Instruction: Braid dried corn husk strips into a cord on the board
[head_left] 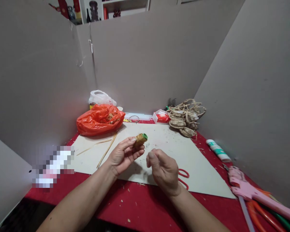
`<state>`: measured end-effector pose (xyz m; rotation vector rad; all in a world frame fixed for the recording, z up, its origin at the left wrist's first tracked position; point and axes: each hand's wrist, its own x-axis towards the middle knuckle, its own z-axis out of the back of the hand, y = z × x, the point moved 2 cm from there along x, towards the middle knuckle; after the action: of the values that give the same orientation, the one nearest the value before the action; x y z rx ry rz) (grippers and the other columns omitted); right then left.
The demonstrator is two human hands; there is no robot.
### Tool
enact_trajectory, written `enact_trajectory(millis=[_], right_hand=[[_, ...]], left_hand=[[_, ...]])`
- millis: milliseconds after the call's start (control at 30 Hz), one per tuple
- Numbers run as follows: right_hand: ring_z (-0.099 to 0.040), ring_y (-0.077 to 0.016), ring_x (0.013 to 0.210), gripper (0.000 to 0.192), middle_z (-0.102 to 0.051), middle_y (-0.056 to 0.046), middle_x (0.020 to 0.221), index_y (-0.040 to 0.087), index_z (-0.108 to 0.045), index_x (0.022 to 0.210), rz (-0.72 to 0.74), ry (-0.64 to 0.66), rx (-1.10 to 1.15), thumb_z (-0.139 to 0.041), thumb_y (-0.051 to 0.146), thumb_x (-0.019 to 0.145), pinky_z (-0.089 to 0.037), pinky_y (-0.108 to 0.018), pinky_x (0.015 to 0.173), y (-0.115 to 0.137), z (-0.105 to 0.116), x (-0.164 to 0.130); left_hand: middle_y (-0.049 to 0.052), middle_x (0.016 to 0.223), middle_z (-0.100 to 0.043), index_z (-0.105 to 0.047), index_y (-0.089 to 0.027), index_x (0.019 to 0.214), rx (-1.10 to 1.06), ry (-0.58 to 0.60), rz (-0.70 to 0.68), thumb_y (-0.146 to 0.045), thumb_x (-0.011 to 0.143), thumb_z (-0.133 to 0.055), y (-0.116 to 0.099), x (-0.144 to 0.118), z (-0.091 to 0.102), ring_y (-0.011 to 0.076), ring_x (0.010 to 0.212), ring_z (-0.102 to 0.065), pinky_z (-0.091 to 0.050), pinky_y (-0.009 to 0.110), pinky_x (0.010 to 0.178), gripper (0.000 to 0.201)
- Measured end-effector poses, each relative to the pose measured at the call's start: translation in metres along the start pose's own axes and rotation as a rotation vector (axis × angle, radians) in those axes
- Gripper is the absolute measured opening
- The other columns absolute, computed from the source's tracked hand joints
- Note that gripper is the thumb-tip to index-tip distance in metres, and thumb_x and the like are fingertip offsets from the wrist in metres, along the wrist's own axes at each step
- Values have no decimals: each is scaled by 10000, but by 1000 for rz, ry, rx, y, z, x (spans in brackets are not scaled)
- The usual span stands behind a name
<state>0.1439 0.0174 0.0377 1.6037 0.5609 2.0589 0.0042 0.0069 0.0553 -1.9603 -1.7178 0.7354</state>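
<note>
A small spool of golden-brown thread (140, 140) with a green core is pinched between the thumb and fingers of my left hand (122, 154), held above the pale board (207, 170). To its right, my right hand (163, 169) is closed, thumb pressed against the curled fingers. Whatever is between those fingertips, if anything, is too small to see. Red looped handles, apparently of scissors (183, 173), lie on the board just beside my right hand, partly hidden by it. Two dry straw-like strips (106, 150) rest on the board left of my left hand.
At the back left sits a red plastic bag (96, 120); a white bag (100, 96) is behind it. Braided rope pieces (183, 117) are piled back right, near a small box (159, 116). A pink glue gun (248, 190) and a white-green roll (218, 150) lie right. Grey panels enclose the table.
</note>
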Motion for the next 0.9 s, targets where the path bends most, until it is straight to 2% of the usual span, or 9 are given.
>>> enact_trajectory(millis=[100, 200, 333, 500, 667, 900], right_hand=[[-440, -95, 501, 325, -454, 20, 554, 192, -440, 597, 41, 52, -7, -437, 179, 922, -375, -236, 511, 5, 0, 4], [-470, -94, 497, 234, -481, 29, 564, 192, -483, 671, 39, 25, -40, -470, 177, 905, -393, -229, 510, 8, -2, 5], [-516, -94, 518, 74, -509, 36, 632, 201, -486, 820, -16, -64, -10, -536, 170, 865, -426, -219, 504, 5, -5, 3], [-522, -89, 525, 78, -512, 35, 656, 202, -479, 828, -45, -70, 13, -537, 165, 865, -444, -222, 516, 0, -5, -1], [-532, -88, 529, 75, -535, 37, 646, 200, -508, 842, -16, -68, -4, -557, 143, 850, -433, -215, 510, 3, -5, 0], [-503, -96, 546, 99, -477, 37, 629, 210, -428, 816, -50, -16, -6, -462, 156, 893, -432, -230, 540, 2, -5, -1]], left_hand=[[69, 833, -675, -636, -107, 894, -34, -40, 20, -150, 716, -668, 0, 0, 0, 116, 675, -608, -498, 231, 658, 185], [59, 810, -672, -636, -108, 861, -65, -32, 37, -128, 690, -661, -1, -1, -2, 107, 648, -589, -481, 215, 621, 173], [67, 820, -678, -632, -109, 837, -76, -8, 57, -89, 666, -636, -1, -3, -4, 128, 692, -619, -498, 234, 682, 173], [94, 838, -685, -639, -95, 867, -66, -43, 70, -89, 691, -609, -2, -1, -3, 156, 756, -644, -506, 255, 730, 179], [103, 869, -689, -655, -94, 926, -53, -24, 88, -167, 746, -613, -2, 1, -1, 121, 675, -593, -489, 244, 664, 199], [117, 937, -685, -641, -103, 933, -62, -20, 86, -155, 755, -626, -1, 1, -1, 129, 722, -605, -485, 246, 703, 186]])
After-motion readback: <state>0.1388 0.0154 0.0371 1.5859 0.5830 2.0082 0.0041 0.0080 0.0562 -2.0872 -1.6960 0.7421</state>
